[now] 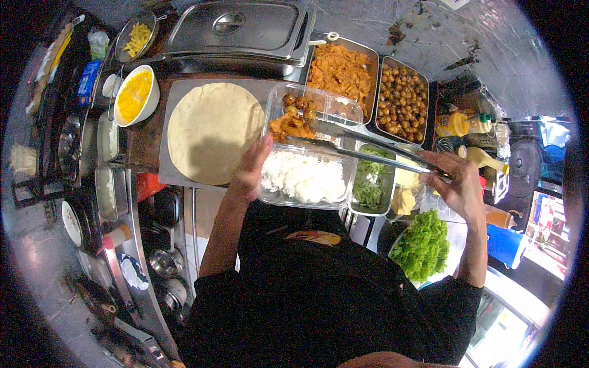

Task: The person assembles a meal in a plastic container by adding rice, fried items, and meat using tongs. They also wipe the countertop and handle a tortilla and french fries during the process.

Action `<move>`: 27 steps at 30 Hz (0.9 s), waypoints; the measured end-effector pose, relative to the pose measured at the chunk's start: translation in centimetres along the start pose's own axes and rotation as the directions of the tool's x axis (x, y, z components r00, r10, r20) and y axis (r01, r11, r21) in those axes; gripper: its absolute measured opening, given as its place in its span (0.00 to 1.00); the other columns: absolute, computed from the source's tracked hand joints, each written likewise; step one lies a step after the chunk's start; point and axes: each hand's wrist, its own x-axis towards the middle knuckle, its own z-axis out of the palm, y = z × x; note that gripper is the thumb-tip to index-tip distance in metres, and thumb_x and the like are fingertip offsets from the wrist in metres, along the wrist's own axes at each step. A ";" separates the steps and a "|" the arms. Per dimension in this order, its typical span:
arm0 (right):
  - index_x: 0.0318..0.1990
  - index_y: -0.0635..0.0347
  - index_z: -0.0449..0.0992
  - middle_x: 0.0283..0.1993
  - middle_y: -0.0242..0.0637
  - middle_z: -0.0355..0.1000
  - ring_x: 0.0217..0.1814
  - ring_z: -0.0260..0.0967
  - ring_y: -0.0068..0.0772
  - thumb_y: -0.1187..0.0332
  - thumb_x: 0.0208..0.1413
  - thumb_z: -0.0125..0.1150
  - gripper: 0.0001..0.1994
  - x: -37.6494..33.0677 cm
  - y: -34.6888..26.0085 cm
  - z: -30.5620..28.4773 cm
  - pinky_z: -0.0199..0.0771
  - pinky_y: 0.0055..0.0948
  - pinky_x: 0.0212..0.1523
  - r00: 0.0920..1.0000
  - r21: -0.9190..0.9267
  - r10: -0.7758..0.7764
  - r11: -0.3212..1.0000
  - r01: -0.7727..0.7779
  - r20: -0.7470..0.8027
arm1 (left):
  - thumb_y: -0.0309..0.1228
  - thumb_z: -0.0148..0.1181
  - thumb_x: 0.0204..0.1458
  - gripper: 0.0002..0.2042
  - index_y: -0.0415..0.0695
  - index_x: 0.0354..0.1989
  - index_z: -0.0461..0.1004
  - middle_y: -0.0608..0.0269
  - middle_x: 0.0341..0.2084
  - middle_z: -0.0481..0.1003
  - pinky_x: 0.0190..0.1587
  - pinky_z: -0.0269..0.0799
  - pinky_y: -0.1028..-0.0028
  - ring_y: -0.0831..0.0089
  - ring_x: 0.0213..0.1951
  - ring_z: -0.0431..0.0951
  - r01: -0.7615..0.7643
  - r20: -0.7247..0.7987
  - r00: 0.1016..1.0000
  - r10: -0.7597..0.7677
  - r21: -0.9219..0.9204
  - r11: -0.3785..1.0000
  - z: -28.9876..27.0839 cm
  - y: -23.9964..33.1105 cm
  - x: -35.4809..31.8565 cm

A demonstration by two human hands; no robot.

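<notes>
My left hand [250, 167] grips the left side of a clear divided plastic container [351, 178]. White rice [302, 176] fills its near compartment. Behind the rice sit saucy orange pieces [288, 127] and several glazed brown balls [298, 103]; a small compartment at the far right looks bare. My right hand [454, 184] is closed around long metal tongs [392, 156], whose tips reach into the container at the orange pieces. Whether the tips pinch a piece, I cannot tell. A round flat dough sheet [215, 132] lies on paper just left of the container.
Beyond the container stand metal pans of orange pieces [343, 70] and brown balls [402, 101]. Shredded greens [371, 178] and leafy lettuce [422, 245] are at right. A bowl of shredded yellow cheese [136, 97] is at left; a lidded steel pan [239, 27] is at the back.
</notes>
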 end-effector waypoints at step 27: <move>0.56 0.60 0.74 0.37 0.29 0.77 0.34 0.68 0.16 0.62 0.53 0.68 0.24 2.5 15.7 8.8 0.67 0.18 0.35 0.887 0.362 0.439 0.858 -0.366 -0.144 | 0.63 0.43 0.58 0.39 0.38 0.64 0.59 0.54 0.58 0.66 0.62 0.62 0.65 0.65 0.60 0.66 0.648 0.138 0.638 -0.757 -0.628 0.432 -3.6 6.3 3.3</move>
